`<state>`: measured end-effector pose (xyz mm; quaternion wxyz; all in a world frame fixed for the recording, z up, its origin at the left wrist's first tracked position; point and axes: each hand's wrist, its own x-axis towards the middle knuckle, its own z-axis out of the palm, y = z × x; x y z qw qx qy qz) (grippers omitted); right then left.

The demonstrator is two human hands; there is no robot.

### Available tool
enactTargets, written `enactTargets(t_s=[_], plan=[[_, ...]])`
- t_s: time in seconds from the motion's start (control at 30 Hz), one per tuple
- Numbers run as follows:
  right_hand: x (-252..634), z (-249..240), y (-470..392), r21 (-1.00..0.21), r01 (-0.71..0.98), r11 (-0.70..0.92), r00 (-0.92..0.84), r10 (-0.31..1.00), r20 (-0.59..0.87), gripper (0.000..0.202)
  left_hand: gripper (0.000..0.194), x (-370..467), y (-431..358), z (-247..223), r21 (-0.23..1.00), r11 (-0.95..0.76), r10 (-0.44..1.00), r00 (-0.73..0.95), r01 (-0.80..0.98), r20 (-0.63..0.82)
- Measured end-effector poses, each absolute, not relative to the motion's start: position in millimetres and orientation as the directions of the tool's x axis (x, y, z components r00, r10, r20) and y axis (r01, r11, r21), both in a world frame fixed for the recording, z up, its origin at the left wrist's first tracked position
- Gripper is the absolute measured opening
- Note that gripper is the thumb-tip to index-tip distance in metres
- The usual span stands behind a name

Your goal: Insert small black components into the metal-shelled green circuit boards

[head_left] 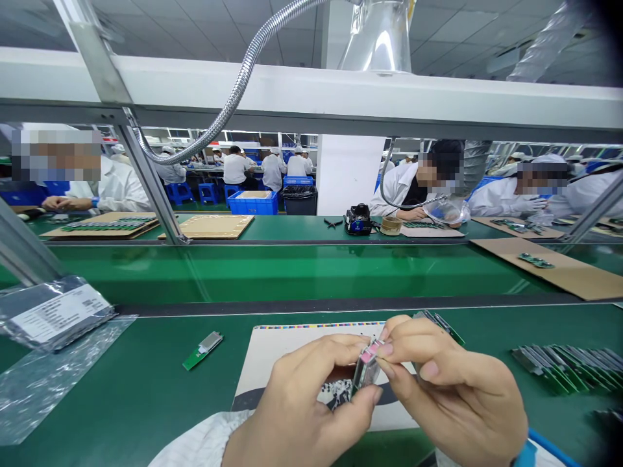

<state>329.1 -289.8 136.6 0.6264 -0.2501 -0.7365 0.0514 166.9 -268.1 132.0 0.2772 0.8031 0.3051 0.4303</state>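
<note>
Above a pale printed cardboard sheet [257, 363], my left hand [306, 395] grips a small circuit board module [363, 373] by its sides, tilted up on edge. The module has a metal casing and pink patches at its upper end. The fingertips of my right hand [448, 383] are closed on that pink end; whether a separate piece is between them is hidden. Small dark pins or component legs [335, 392] lie on the sheet behind the fingers. A single green board with a metal shield [203, 350] rests on the bench to the left.
Several similar boards [569, 366] stand in a row at right; more lie behind my right hand. Plastic-bagged, labelled packs [56, 314] sit at left. A metal frame strut [150, 175] and flexible hose [238, 84] cross ahead. Co-workers sit beyond the green belt [311, 272].
</note>
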Motion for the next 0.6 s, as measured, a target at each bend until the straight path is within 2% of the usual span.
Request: enactTargets(t_s=[0.13,0.23,0.37,0.6], plan=[[329.7,135.7,-290.0,-0.376,0.305,0.875,-0.104,0.423,0.900,0.024,0.027,167.3,-268.1,132.5,0.687,-0.683,0.709,0.449,0.247,0.544],[333.9,132.5,-289.4,-0.442,0.218,0.870,-0.125,0.474,0.872,0.014,0.022,167.6,-269.2,134.8,0.723,-0.654,0.724,0.464,0.223,0.511],[338.7,128.0,-288.8,-0.529,0.087,0.844,-0.122,0.536,0.836,0.020,0.019,168.3,-269.1,136.7,0.776,-0.599,0.755,0.464,0.199,0.464],[337.8,125.7,-287.8,-0.569,0.085,0.818,-0.111,0.576,0.810,0.020,0.021,170.0,-267.0,135.9,0.736,-0.647,0.722,0.471,0.199,0.507]])
